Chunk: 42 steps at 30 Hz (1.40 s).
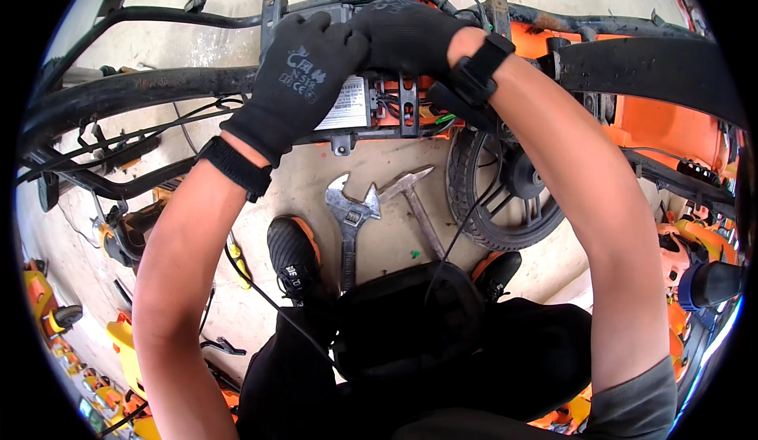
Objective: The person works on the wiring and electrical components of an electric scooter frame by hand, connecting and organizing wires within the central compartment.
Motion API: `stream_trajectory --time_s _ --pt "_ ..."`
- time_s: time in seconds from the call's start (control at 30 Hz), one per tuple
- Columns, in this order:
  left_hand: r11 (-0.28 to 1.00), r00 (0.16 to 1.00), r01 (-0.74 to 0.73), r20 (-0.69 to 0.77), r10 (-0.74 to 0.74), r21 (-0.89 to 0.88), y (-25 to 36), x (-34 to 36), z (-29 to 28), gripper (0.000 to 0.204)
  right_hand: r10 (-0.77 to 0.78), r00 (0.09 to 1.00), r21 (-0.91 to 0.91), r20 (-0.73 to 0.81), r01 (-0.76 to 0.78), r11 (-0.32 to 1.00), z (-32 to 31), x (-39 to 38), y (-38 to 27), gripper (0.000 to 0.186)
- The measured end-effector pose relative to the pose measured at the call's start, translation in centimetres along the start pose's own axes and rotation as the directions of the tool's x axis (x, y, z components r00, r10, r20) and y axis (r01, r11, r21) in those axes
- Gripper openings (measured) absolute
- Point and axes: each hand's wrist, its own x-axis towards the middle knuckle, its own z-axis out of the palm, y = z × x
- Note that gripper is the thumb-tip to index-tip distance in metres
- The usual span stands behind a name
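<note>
Saw nearest the black case (407, 317), between two dark-clad legs. Found past it the left shoe (294, 258) and the right shoe (497, 272), well apart on the pale floor (304, 187). Saw between them the wrench (348, 227), flat, with its head pointing away, and just right of it the hammer (418, 207), with its handle slanting back toward the right shoe. Noted farther right the wheel (521, 175), low beneath the frame (158, 86).

Found the labelled box (347, 108) seated in the frame, with wires (387, 104) and a black bracket (408, 107) just to its right. Could not tell its long axis under the gloves.

Saw the left grip (304, 69) over the box's left side, with fingers bent inward, and the right grip (407, 35) curled in from the right, seemingly touching at the fingertips. Could not tell either grip as clenched on something or merely resting; saw mostly glove backs. Took the key relation to be this: the box below the joined fingers and a little toward the body, with the left grip nearer to the bare label.

Noted beyond, at the right, a rusty far bar (588, 26).
</note>
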Motion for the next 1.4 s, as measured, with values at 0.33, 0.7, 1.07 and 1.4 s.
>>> stream_trajectory --time_s 0.33,0.7,1.07,1.4 --pt "0.535 0.765 0.641 0.522 -0.379 -0.550 -2.5 -1.5 -2.1 0.032 0.149 0.926 -0.066 0.347 -0.135 0.989 -1.4 2.9 -2.9 0.031" --pt "0.671 0.862 0.448 0.485 -0.149 -0.590 -3.5 -0.9 2.5 0.018 0.502 0.863 0.320 0.065 -0.494 0.808 -6.0 -7.1 -2.0 0.014" --pt "0.752 0.910 0.327 0.406 -0.087 -0.572 -1.5 2.1 3.9 0.020 0.268 0.934 -0.335 -0.237 -0.338 0.880 -0.7 -8.2 -3.2 0.022" --pt "0.527 0.863 0.504 0.415 -0.287 -0.684 -0.5 1.8 5.1 0.009 0.205 0.948 -0.326 -0.242 -0.279 0.903 -0.8 -7.8 -2.9 0.019"
